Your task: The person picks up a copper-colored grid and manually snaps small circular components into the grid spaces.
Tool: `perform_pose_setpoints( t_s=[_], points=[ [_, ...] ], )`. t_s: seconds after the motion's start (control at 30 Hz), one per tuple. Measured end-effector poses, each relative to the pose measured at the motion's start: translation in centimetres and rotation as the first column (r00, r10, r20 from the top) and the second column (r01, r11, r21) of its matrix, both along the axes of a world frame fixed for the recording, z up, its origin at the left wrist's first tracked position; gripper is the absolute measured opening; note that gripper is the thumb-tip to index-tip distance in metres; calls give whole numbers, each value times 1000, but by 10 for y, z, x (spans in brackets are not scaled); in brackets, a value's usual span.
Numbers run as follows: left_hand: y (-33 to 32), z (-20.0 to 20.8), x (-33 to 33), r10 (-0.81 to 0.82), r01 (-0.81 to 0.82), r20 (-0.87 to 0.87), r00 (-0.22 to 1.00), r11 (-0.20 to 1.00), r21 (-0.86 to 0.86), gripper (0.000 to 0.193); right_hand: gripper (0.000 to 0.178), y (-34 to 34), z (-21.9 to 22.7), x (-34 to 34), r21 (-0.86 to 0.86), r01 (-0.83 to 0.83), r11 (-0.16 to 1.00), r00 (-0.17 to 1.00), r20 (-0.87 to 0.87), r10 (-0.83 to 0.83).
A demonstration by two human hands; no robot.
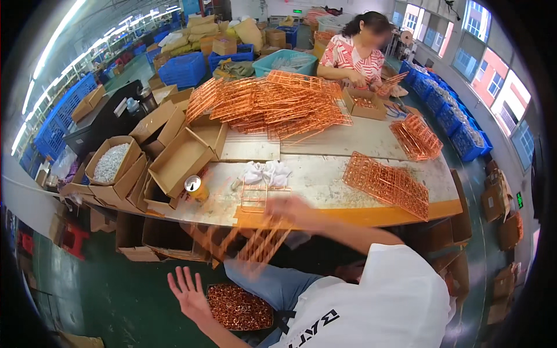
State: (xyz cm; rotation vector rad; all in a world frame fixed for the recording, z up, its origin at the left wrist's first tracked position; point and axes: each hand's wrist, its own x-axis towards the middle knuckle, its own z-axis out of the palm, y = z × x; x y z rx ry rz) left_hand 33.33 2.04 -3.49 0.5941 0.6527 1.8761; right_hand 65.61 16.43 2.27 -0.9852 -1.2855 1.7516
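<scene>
My left hand (190,297) is held low at the left, empty, its fingers spread. Just beside it, a box of small copper-coloured rings (241,307) sits by my leg. At the table's front edge my right hand (285,210) is smeared by motion and appears to grip a copper-coloured wire grid (261,246). The grid is blurred too and hangs down past the edge over my knee; how the fingers close on it is hard to make out. Right behind that hand lies a crumpled white cloth (267,173).
A large heap of copper wire grids (272,104) fills the table's far side; a flatter stack (386,184) lies at the right. A yellow can (196,188) stands near cardboard boxes (181,162) at the left. Across the table a person (360,58) handles grids beside a small box (364,104).
</scene>
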Motion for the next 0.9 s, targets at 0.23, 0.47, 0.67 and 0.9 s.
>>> perform_pose_setpoints(
  t_s=[0.23,0.47,0.67,0.9],
  points=[
    [-48,-47,3,-106,92,-15,994,917,-387,56,19,250,53,94,276,547,791,837,-207,-507],
    [-155,-53,-11,178,-68,172,969,860,-506,43,49,309,66,46,804,69,591,327,541,-774],
    [-157,-71,-19,162,-28,155,975,771,-636,47,47,140,28,176,781,-127,612,204,624,-754],
    [-106,-55,-27,-63,162,186,981,791,-589,41,69,-22,-38,342,515,12,857,-147,849,-508]
  ],
)
